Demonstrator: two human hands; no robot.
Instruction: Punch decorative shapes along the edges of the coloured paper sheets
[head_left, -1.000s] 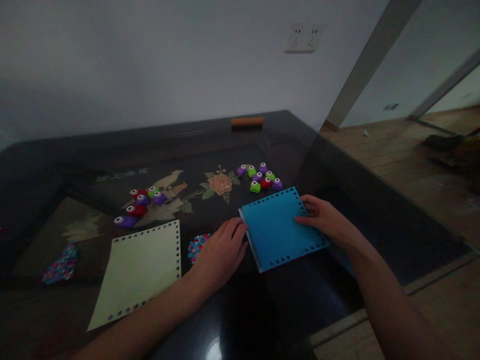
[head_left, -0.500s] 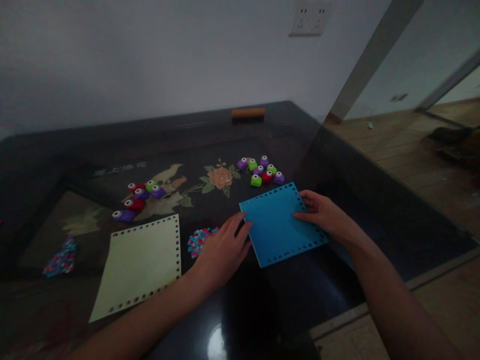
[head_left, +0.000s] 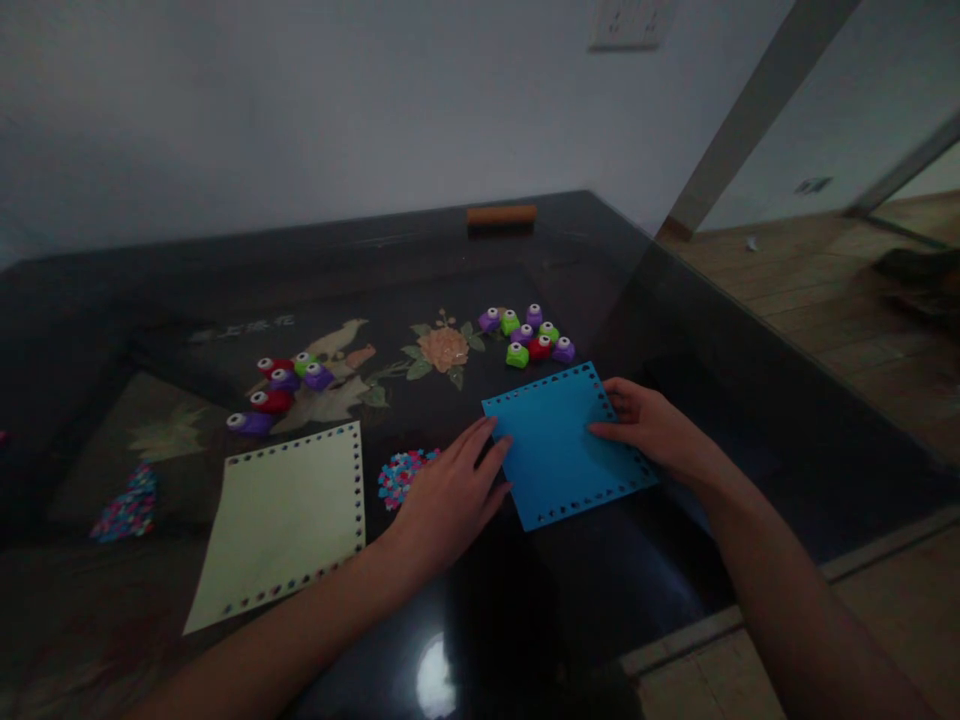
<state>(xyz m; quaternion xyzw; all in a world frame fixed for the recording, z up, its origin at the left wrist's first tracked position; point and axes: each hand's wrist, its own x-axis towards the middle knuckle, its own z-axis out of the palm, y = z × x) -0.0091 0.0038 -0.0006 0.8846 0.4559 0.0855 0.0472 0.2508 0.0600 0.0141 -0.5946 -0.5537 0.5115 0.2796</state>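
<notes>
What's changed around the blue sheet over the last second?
The pale strip that showed along the left edge of the blue sheet is no longer visible. The left hand's fingertips have moved onto the sheet's left margin. The right hand keeps its hold on the right edge. The pale yellow sheet and confetti pile stayed put.

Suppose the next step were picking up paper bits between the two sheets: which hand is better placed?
Probably the left hand: it lies beside the paper bits, while the right hand is at the right edge of the blue sheet, farther from them.
</notes>
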